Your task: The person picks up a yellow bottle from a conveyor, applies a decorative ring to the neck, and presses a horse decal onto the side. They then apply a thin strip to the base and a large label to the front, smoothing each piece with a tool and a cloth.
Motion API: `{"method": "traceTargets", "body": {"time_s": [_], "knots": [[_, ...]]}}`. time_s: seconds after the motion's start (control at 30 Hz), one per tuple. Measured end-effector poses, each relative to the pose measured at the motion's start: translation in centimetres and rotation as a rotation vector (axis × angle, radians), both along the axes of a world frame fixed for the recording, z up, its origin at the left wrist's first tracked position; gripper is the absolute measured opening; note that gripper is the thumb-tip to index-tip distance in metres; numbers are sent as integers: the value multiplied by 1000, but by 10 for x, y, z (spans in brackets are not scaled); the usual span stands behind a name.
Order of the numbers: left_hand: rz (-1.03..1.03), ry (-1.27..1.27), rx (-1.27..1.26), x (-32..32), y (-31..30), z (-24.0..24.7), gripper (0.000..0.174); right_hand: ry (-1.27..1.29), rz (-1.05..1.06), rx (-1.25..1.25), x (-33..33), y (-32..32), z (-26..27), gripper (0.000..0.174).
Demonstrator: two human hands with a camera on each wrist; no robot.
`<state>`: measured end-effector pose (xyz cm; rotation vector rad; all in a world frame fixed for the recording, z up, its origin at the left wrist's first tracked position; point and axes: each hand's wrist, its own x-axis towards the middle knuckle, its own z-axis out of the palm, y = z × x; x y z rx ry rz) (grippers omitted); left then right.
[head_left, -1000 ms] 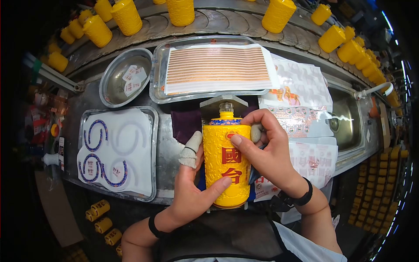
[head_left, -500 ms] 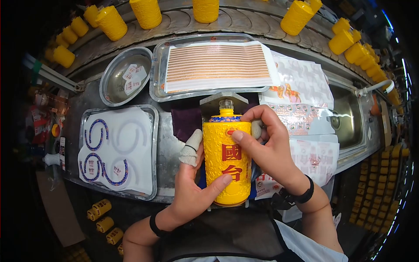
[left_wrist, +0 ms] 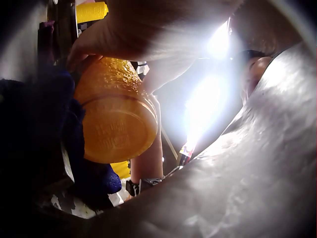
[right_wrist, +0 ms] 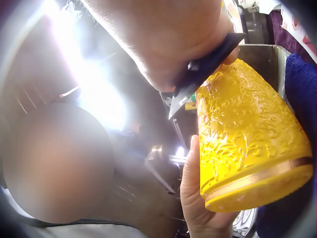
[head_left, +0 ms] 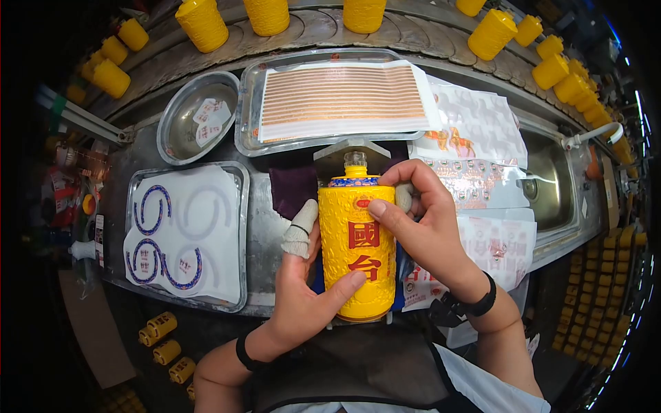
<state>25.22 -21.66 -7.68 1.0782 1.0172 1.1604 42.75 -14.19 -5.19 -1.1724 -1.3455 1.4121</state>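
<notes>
A yellow embossed bottle (head_left: 357, 292) with red characters, a blue patterned collar band (head_left: 353, 182) and a clear glass neck stands in front of me. My left hand (head_left: 300, 292) grips its lower side, thumb across the front; a cloth cover sleeves one finger (head_left: 296, 241). With my right hand (head_left: 430, 237) I hold the upper right, thumb at the edge of the red oval emblem (head_left: 363, 204) and index finger curled onto the shoulder by the band. In the right wrist view a dark flat piece (right_wrist: 205, 64) with a pointed corner lies under that palm. The left wrist view shows the bottle's base (left_wrist: 119, 131).
On the left are a tray (head_left: 244, 234) with blue-patterned curved decals and a metal bowl (head_left: 165, 138) holding paper pieces. A tray (head_left: 241, 131) of striped sheets is ahead, decal sheets (head_left: 482, 186) and a sink (head_left: 561, 199) right. Yellow bottles (head_left: 492, 34) line a conveyor (head_left: 310, 43).
My right thumb has shifted slightly right, showing more of the red emblem. The bottle has tipped or turned slightly in my hands. Bottles on the conveyor have moved to the right.
</notes>
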Motion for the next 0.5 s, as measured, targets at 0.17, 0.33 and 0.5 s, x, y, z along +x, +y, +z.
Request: {"method": "traceTargets", "body": {"time_s": [0.17, 0.33, 0.5], "knots": [[-8, 11, 8, -1, 1, 1, 88, -50, 22, -20, 2, 0, 4, 25], [-5, 24, 1, -1, 0, 2, 89, -89, 13, 12, 2, 0, 6, 24], [-11, 16, 13, -1, 1, 1, 89, -67, 5, 31, 1, 0, 1, 24]]}}
